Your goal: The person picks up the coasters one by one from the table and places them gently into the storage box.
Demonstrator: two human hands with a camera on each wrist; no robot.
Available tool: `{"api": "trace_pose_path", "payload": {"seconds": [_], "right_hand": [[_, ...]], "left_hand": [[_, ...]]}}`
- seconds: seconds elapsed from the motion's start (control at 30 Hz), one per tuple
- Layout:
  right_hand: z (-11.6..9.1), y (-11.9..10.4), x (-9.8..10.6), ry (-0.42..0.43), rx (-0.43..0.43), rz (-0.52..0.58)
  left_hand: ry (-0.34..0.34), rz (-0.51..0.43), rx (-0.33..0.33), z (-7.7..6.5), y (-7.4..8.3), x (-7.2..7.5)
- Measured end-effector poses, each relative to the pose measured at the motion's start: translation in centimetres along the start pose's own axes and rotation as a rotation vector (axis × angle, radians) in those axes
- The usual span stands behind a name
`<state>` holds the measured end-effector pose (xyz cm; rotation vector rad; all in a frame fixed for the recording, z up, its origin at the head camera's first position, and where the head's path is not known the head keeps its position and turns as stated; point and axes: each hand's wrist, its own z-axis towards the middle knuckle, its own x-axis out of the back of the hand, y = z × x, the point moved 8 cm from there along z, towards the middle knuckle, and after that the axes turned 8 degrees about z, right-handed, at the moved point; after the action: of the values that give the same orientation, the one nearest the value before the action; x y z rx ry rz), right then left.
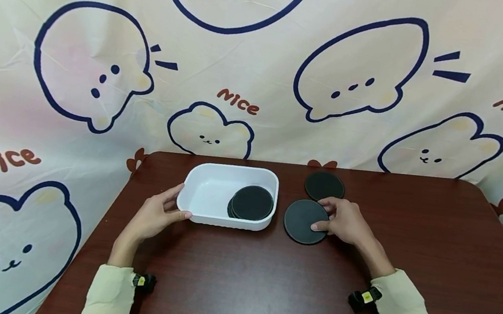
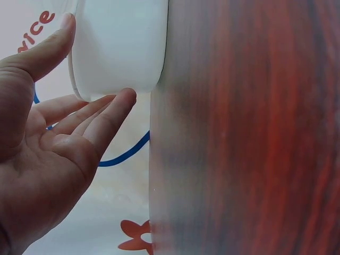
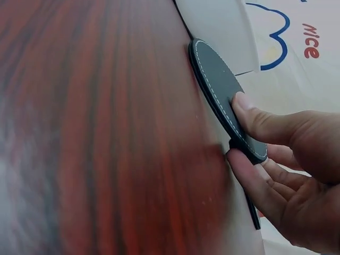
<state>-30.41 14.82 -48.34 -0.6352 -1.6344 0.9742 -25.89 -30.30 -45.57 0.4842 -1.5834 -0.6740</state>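
Observation:
My left hand (image 1: 155,215) holds the left end of a white plastic tub (image 1: 204,220), thumb at the rim and fingers against the side wall, as the left wrist view also shows. Inside the tub, toward its right end, lies a small stack of round black coasters (image 1: 252,203). Just right of the tub, my right hand (image 1: 344,221) pinches a dark round coaster (image 1: 302,221) at its right edge, thumb on top. White stitching along that coaster's rim shows in the right wrist view. Behind it on the table lies another black coaster (image 1: 323,185), partly covered by the right hand.
A dark reddish-brown wooden table (image 1: 233,288) carries everything, its back edge close behind the tub. A cream cloth (image 1: 244,70) printed with cartoon bears hangs behind and at the sides. Each sleeve cuff bears a small black wrist camera (image 1: 362,300).

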Motion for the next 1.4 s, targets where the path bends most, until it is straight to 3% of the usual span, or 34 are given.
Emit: {"api": "trace_pose_path", "payload": {"seconds": [0.1, 0.47, 1.03, 1.4], "right_hand": [[-0.1, 0.2, 0.1, -0.015, -0.015, 0.047], [-0.6, -0.1, 1.5, -0.027, 0.033, 0.044], [-1.3, 1.1, 1.9, -0.197, -0.105, 0.391], [-1.8, 1.5, 2.3, -0.216, -0.157, 0.553]], "left_hand": [[0.002, -0.002, 0.004, 0.0, 0.0, -0.1], [0.003, -0.002, 0.006, -0.1, -0.1, 0.1], [0.003, 0.013, -0.002, 0.0, 0.0, 0.1], [0.0, 0.003, 0.012, -0.1, -0.2, 0.1]]}}
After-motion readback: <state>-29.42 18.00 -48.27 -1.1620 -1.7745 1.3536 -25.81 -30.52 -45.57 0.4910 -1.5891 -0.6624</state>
